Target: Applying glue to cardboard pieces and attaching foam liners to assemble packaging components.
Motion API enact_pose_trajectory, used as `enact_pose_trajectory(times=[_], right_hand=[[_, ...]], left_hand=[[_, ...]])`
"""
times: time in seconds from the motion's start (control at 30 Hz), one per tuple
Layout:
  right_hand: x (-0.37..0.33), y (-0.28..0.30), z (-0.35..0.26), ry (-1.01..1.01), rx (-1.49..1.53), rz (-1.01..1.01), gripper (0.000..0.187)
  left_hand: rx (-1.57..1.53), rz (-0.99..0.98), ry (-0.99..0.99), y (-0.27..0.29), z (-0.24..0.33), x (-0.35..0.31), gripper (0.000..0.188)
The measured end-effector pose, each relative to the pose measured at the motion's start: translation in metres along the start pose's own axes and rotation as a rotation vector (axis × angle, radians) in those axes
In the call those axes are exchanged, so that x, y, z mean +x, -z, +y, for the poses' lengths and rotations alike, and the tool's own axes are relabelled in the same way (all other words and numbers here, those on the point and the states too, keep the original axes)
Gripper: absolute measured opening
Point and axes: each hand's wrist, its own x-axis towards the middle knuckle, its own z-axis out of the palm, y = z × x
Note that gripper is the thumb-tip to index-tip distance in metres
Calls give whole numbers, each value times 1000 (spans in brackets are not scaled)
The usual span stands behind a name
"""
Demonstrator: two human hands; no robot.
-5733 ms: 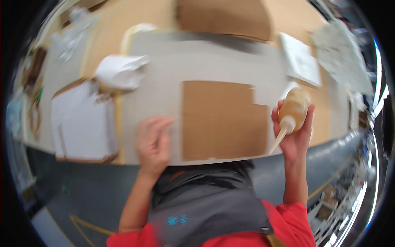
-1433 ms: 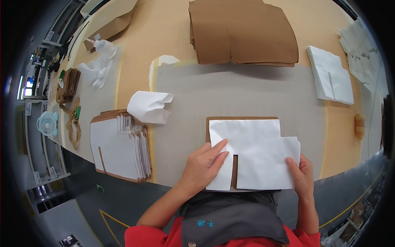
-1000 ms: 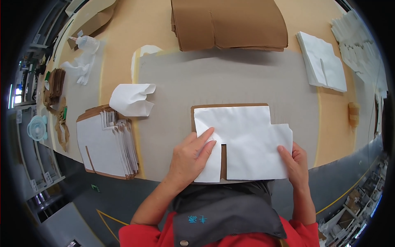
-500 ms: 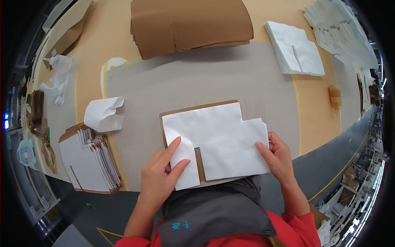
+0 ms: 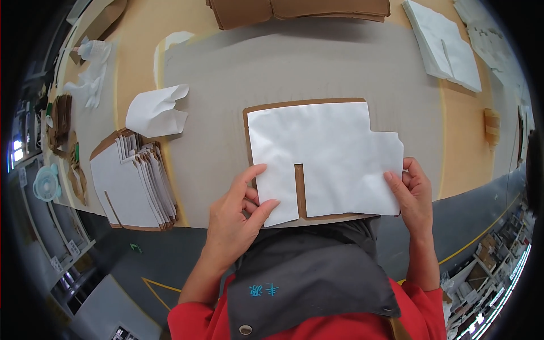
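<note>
A white cut sheet (image 5: 334,153) with a stepped corner and a narrow slot lies on a brown paperboard piece (image 5: 301,195) of similar outline. Brown shows along the top and left edges and through the slot. My left hand (image 5: 238,207) grips the lower left edge, thumb and index finger on the sheet, the other fingers curled beside and partly hidden. At the right edge my right hand (image 5: 415,195) pinches the sheet, thumb on top and fingers behind. Whether the right fingers also hold the brown piece cannot be seen.
To the left stands a fanned stack of white-faced brown pieces (image 5: 130,187), with a curled white sheet (image 5: 156,113) behind it. Stacked brown sheets (image 5: 317,8) lie at the far edge of view, white slotted sheets (image 5: 442,48) at far right. A tape roll (image 5: 492,127) sits right.
The view has shifted, so the tabletop things appear higher and further right. My left index finger has drawn back toward the sheet's left edge, and the sheet sits straighter.
</note>
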Motion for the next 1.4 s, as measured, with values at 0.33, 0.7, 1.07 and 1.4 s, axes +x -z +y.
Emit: enact_pose_trajectory(times=[0.33,0.7,1.07,1.4], right_hand=[[0,-2,8,43,-5,23,14],[-4,-1,0,3,-19,30,14],[-5,-3,-7,-34,-68,-5,17],[-8,9,8,99,-148,56,21]], left_hand=[[106,59,-109,-5,-9,1,50],[456,190,-264,-2,-2,-1,41],[816,-255,-1102,-11,-6,27,32],[950,-314,-1168,-4,3,34,30]])
